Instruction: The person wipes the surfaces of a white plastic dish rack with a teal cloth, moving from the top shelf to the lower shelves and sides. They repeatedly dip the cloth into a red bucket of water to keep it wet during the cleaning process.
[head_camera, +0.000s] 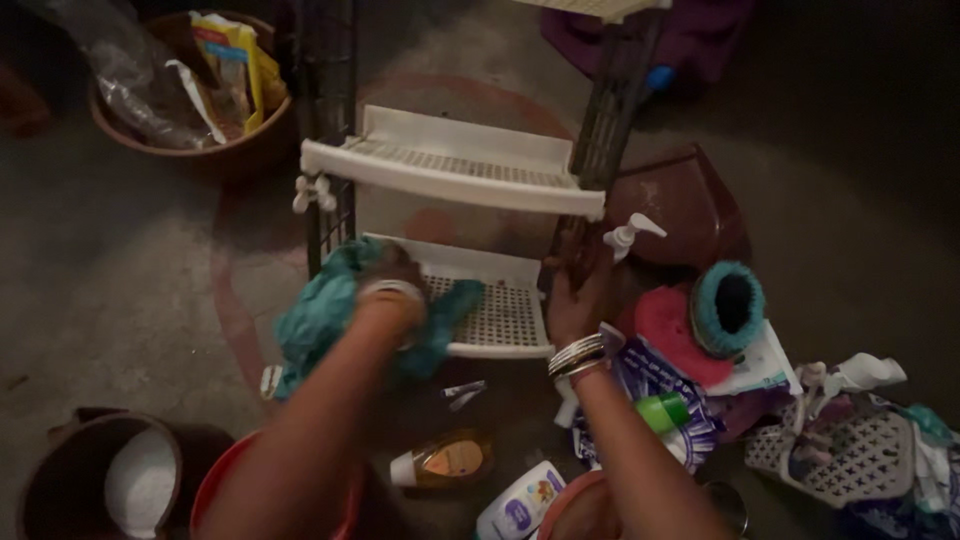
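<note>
A white plastic rack with slatted shelves (455, 165) and dark uprights stands on the floor in front of me. My left hand (392, 285) presses a teal cloth (320, 315) onto the lower shelf (500, 310). My right hand (572, 285), with bangles at the wrist, grips the rack's dark right upright beside that shelf. The fingers of both hands are mostly hidden by the cloth and the gloom.
A brown basin (190, 90) with packets sits at the far left. A white pump dispenser (625, 235), a teal knitted cup-like thing (728, 305), bottles (445, 462), a white basket (850, 455) and a dark bucket (90, 480) lie around on the floor.
</note>
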